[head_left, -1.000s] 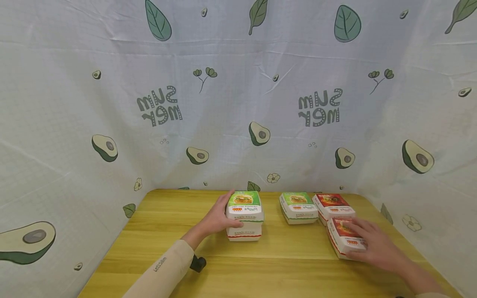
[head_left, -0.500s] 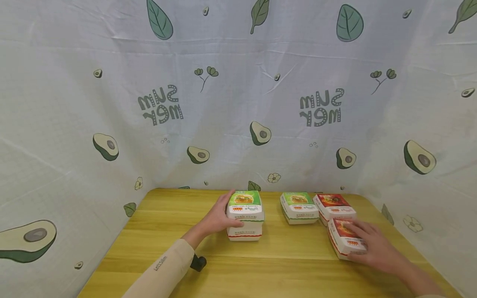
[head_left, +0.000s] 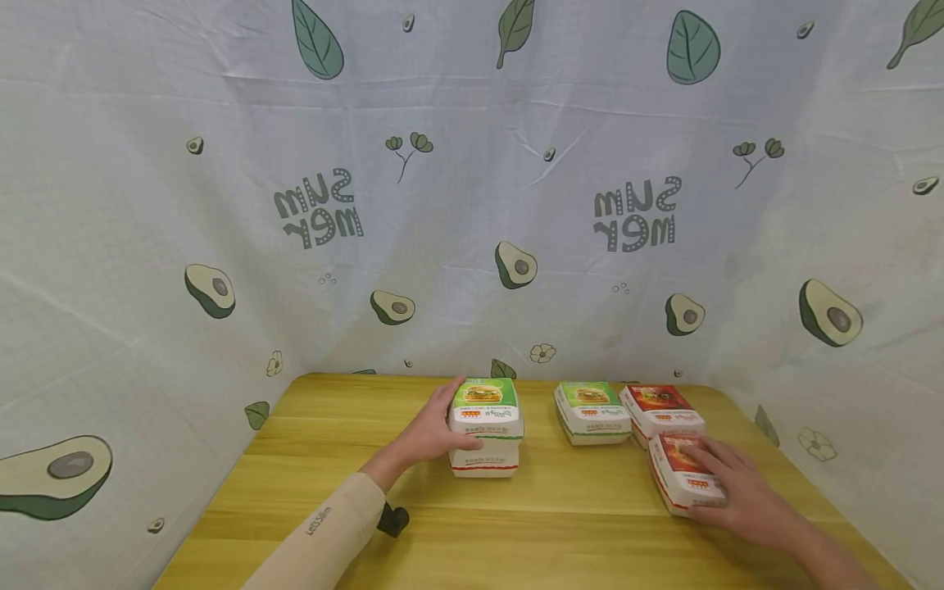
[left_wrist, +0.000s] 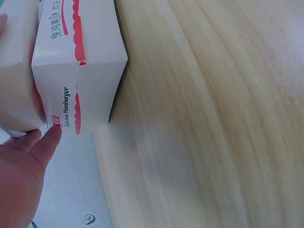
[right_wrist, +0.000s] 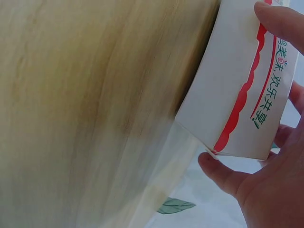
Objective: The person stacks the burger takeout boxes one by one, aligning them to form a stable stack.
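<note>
Left of the table's middle, a green-topped hamburger box (head_left: 484,410) sits stacked on a red-trimmed hamburger box (head_left: 483,460). My left hand (head_left: 431,428) grips the upper box from its left side, thumb across the near face. In the left wrist view, fingertips (left_wrist: 54,133) reach the end of the red-trimmed box close to the seam between the two. At the right, my right hand (head_left: 752,496) holds a red-topped hamburger box (head_left: 677,475), thumb on the near side and fingers over the top. The right wrist view has this box's red scalloped edge, with a finger (right_wrist: 221,173) at its corner.
Behind the right hand's box stands another red-topped hamburger box (head_left: 659,410). A second green-topped box (head_left: 592,414) is beside it on the left. The wooden table (head_left: 546,541) ends at a printed cloth (head_left: 442,205) at the back and sides.
</note>
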### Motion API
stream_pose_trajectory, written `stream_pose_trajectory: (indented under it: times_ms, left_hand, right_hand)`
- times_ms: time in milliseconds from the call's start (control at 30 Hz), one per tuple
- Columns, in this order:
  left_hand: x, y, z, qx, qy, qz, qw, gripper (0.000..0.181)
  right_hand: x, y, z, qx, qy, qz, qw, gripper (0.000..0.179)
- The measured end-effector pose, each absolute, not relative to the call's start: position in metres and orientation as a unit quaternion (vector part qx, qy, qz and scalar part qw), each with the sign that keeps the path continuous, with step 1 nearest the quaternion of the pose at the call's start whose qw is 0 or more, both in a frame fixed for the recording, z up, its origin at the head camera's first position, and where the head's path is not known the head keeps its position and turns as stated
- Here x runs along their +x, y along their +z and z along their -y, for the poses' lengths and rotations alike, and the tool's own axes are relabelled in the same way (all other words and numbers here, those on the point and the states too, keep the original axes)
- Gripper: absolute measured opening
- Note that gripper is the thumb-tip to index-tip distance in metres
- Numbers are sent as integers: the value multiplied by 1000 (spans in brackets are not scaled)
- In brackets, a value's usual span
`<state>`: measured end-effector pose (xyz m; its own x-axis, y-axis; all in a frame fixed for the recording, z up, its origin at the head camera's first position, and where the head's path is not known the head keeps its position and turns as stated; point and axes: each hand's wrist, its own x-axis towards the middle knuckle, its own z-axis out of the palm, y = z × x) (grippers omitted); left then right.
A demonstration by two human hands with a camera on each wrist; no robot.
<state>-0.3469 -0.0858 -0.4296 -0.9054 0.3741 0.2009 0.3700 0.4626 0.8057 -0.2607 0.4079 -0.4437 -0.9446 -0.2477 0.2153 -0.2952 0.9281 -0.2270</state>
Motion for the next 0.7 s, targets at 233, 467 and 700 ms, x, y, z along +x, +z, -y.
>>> stream_pose_trajectory:
  times_ms: [233,467,700]
  left_hand:
    - [-348,-430,86,221,471,-854,1,114]
    - [-349,-432,86,222,474,-852,0,114]
    - [-349,-433,86,221,467,-856,-3,114]
  right_hand:
    - [-261,-445,-408,137,141,977,88,95]
    - [-260,-446,-409,144,150,973,96,96]
    - [-259,-446,-410,146,143,973,106,94]
